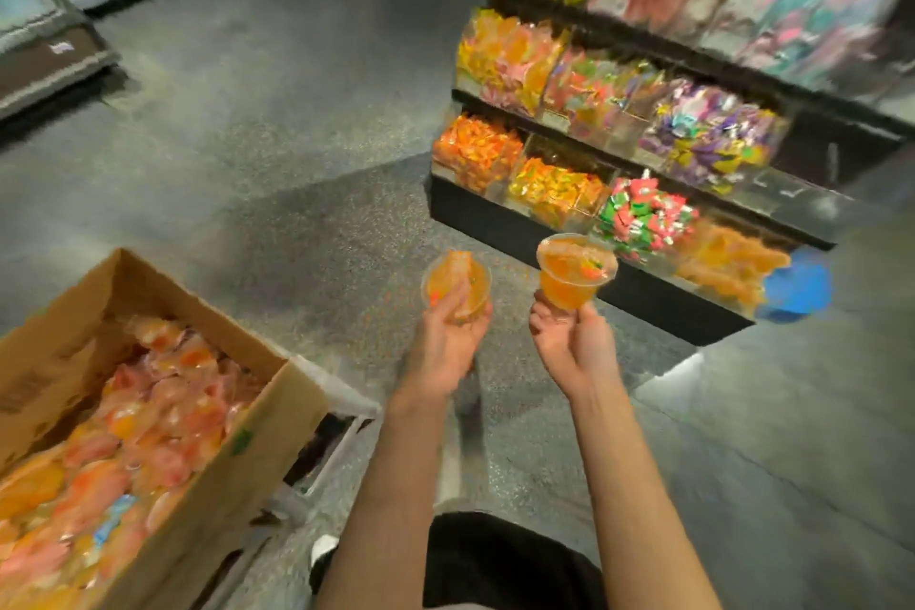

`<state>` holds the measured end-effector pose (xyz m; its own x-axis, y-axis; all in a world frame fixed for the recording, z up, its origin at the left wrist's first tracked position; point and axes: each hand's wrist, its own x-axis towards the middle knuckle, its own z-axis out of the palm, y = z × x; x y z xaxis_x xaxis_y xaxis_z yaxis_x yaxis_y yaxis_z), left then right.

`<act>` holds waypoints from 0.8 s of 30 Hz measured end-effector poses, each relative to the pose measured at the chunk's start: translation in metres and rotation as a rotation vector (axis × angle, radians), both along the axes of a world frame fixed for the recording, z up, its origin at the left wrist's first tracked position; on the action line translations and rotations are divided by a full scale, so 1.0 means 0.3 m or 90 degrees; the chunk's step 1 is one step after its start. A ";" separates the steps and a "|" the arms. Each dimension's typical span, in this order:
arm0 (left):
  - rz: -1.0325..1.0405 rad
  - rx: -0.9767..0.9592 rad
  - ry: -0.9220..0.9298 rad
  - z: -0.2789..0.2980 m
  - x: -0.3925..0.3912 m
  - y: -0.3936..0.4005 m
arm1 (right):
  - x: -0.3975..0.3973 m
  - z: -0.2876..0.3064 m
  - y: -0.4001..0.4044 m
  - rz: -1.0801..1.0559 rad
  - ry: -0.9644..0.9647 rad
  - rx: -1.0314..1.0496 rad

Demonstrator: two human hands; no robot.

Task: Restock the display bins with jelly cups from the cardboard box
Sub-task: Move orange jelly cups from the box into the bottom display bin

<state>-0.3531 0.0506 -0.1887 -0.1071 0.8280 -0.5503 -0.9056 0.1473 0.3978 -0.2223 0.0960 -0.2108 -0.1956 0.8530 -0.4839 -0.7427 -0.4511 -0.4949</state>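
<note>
My left hand holds an orange jelly cup tilted so its lid faces me. A second orange jelly cup sits upright in the fingertips of my right hand. Both hands are raised over the floor, in front of the lowest row of display bins. The bin of orange jelly cups lies at that row's right end, beyond my right hand. The open cardboard box at lower left is full of orange and pink jelly cups.
The box rests on a white crate. The tiered display shelf with a black base holds several clear bins of colourful sweets. A blue object lies beside its right end. Grey speckled floor stretches to other shelves at far left.
</note>
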 end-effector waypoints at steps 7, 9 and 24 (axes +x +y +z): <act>-0.343 0.020 0.418 -0.096 0.474 0.227 | 0.530 -0.072 0.116 -0.264 -0.015 -0.064; -0.356 0.028 0.448 -0.109 0.583 0.290 | 0.628 -0.086 0.141 -0.306 -0.013 -0.081; -0.511 0.061 0.571 -0.308 1.329 1.031 | 1.435 -0.105 0.731 -0.362 -0.061 -0.225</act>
